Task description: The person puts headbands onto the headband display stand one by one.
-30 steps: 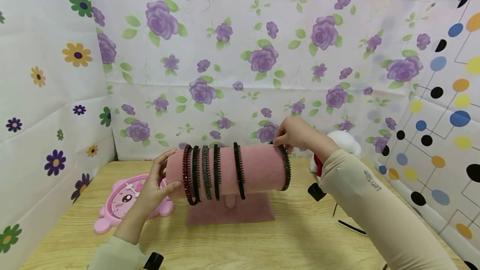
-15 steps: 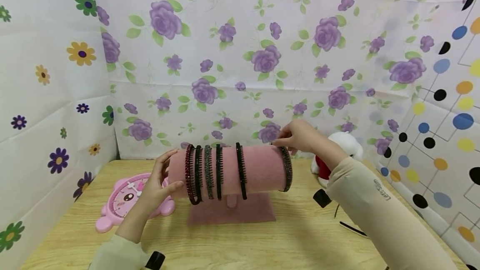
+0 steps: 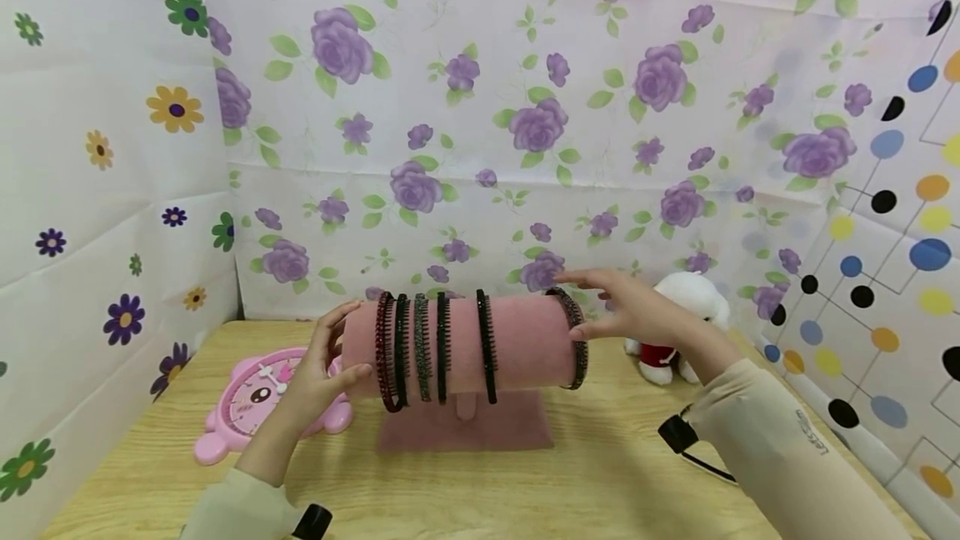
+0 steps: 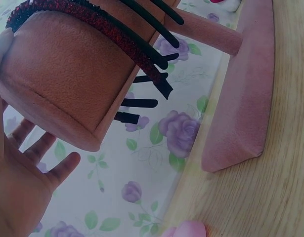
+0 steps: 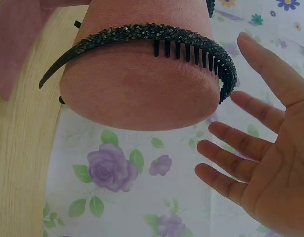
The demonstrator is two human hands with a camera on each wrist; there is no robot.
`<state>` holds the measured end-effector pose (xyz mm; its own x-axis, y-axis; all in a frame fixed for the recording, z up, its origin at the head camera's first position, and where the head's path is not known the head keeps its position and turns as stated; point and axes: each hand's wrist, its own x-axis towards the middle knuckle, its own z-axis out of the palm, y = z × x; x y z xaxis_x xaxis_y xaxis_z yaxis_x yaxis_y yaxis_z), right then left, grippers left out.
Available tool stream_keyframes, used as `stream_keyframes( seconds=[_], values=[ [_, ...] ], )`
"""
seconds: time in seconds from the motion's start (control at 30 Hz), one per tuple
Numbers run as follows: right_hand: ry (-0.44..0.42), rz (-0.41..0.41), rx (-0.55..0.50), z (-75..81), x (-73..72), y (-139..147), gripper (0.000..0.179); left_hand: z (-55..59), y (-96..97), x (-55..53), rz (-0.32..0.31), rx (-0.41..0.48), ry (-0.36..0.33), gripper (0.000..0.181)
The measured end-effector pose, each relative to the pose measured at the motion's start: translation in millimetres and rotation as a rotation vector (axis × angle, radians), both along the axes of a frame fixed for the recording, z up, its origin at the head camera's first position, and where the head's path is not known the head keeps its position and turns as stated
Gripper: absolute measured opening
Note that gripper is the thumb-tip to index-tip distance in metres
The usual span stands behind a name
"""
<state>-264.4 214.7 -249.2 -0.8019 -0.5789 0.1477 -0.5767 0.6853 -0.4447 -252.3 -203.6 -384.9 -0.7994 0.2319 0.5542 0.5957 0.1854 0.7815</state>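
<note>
A pink velvety headband stand [image 3: 525, 344] stands on the table, with a horizontal roll on a flat base. My left hand [image 3: 318, 373] holds the roll's left end, thumb at the front and fingers reaching behind. Toward that end sits a red sparkly headband [image 3: 380, 348], followed by several black and grey toothed ones. A black headband [image 3: 487, 348] is near the middle. At the right end is a dark glittery headband [image 5: 147, 32], its teeth against the roll. Beside it my right hand [image 3: 630, 311] has its fingers spread and holds nothing; in the right wrist view the palm shows.
A pink cartoon clock [image 3: 240, 407] lies on the table at the left, partly behind the left forearm. A white plush toy [image 3: 690, 298] in red sits at the back right. A black cable [image 3: 708, 468] lies near the right sleeve. Patterned cloth surrounds the table.
My right hand has let go of the glittery headband at the right end and spread its fingers, moving slightly right. My left hand keeps its hold on the roll.
</note>
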Motion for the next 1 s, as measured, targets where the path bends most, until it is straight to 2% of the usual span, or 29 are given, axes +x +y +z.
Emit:
stream_keyframes(
  seconds=[0.23,0.37,0.57,1.0],
  values=[
    [0.015,0.048,-0.014,-11.7,5.0,8.0,0.084,0.8,-0.1,-0.2,0.004,-0.008,-0.003,0.079],
    [0.019,0.059,-0.016,-18.2,5.2,8.4,0.080,0.2,-0.5,-0.4,0.013,-0.017,-0.005,0.080],
    [0.034,0.015,-0.004,-21.1,8.6,3.0,0.070,-1.7,0.0,0.1,0.010,-0.014,-0.011,0.079],
    [0.061,-0.070,0.025,-23.2,7.2,-5.6,0.069,-1.0,0.4,0.6,0.005,-0.001,-0.001,0.078]
  ],
)
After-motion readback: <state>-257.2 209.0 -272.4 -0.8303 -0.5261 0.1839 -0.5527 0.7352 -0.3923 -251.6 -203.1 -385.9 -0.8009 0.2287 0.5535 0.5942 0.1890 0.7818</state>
